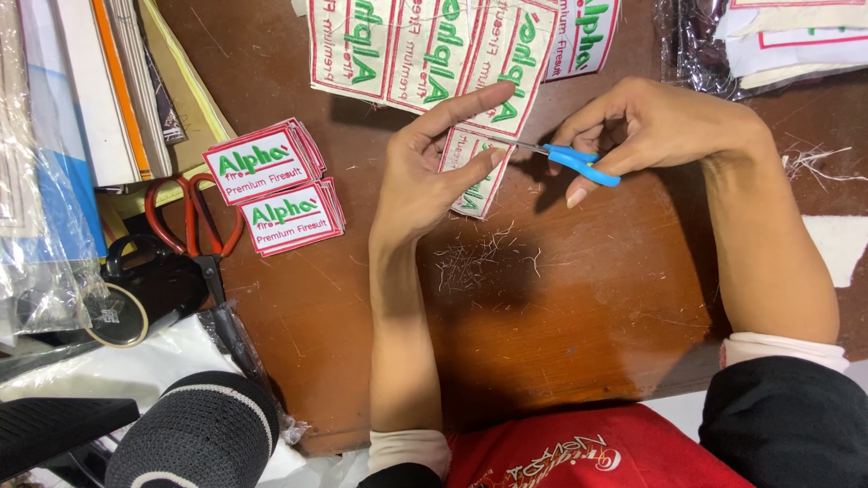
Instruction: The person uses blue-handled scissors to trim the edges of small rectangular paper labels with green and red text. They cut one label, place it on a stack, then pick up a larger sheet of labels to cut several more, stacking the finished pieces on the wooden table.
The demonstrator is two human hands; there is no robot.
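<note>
Patches [271, 185]: white, green lettering, red border. Small scissors [579, 164]: blue handles. Large scissors [192, 221]: red handles. Table [579, 307]: brown.

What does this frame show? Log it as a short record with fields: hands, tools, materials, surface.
left hand: holds strip of embroidered patches, one patch pinched at its edge
right hand: grips blue-handled scissors, tips at the patch edge
cut patches: two stacks, left of the hands
red-handled scissors: lying unused
surface: brown wooden table, thread clippings scattered

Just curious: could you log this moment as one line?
left hand: holds patch strip | right hand: blue scissors at strip | cut patches stacked left | table: thread scraps
</note>
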